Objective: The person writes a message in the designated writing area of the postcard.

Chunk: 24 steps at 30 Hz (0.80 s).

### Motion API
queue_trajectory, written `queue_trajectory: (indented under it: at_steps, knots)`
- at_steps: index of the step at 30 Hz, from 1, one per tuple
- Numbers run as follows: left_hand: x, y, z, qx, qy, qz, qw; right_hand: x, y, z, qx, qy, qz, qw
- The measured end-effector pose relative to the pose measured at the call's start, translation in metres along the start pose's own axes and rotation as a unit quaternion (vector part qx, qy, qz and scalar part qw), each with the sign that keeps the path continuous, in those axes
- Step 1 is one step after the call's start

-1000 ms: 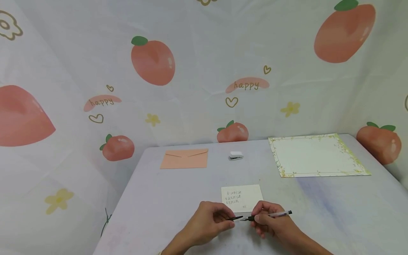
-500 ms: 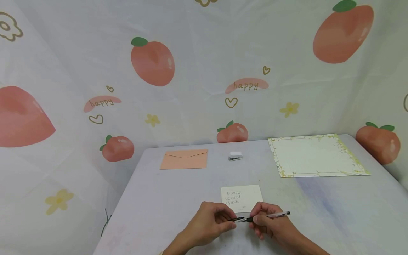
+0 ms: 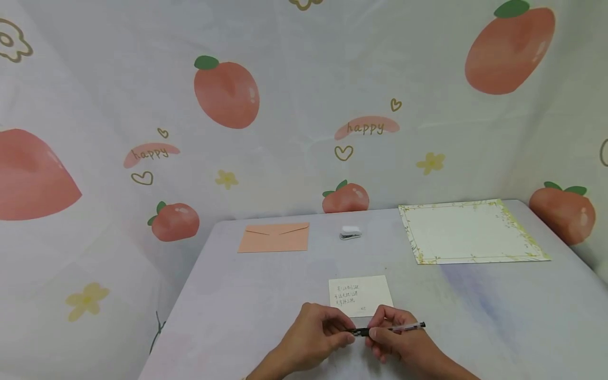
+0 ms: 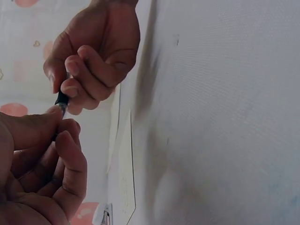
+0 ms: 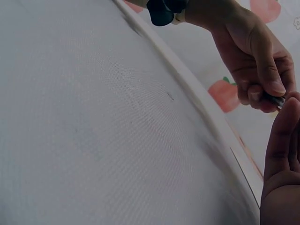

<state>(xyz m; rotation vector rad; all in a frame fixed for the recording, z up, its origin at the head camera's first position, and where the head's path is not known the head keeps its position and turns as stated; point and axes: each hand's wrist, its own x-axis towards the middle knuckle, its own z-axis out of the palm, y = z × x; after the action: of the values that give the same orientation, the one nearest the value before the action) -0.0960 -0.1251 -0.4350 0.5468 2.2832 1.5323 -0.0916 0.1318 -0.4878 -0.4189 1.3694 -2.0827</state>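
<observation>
Just in front of the small handwritten card (image 3: 363, 293), both hands meet over the table. My right hand (image 3: 404, 340) grips a clear-barrelled pen (image 3: 407, 327) by its black grip, its tip end toward the left. Between thumb and fingers my left hand (image 3: 311, 338) pinches the black pen cap (image 4: 55, 137), mostly hidden by those fingers. In the head view the pen's tip end lines up with the cap and meets it. From the left wrist, a clear section shows between the black grip and the left fingertips; how deep the tip sits I cannot tell.
An orange envelope (image 3: 274, 240) lies at the table's back left. Right of it stands a small white stapler (image 3: 350, 233). A large sheet with a floral border (image 3: 470, 232) lies at the back right. Behind the table hangs a peach-printed cloth (image 3: 285, 158).
The right hand has moved slightly left and down with the pen, bringing its tip from a visible gap up to the cap. The left hand has hardly moved.
</observation>
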Motion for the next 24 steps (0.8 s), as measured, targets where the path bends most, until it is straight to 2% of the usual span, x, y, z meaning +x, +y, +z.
queue_trajectory:
  at_steps: [7,12,20,24]
  knots:
    - [-0.004,0.0,0.001,-0.007,0.019,0.003,0.9998,0.002,0.004,0.004,-0.006,-0.017,-0.046,0.9988]
    - [-0.006,0.002,-0.001,-0.018,0.028,0.01,0.9994,0.005,0.003,0.01,0.012,-0.029,-0.07,0.997]
    - [-0.007,0.004,-0.004,-0.024,0.026,0.013,0.9993,0.007,0.001,0.015,0.01,-0.021,-0.066,0.9976]
    - [-0.005,0.004,-0.006,-0.028,0.016,0.009,0.9994,0.005,-0.002,0.015,-0.004,-0.012,-0.05,0.9987]
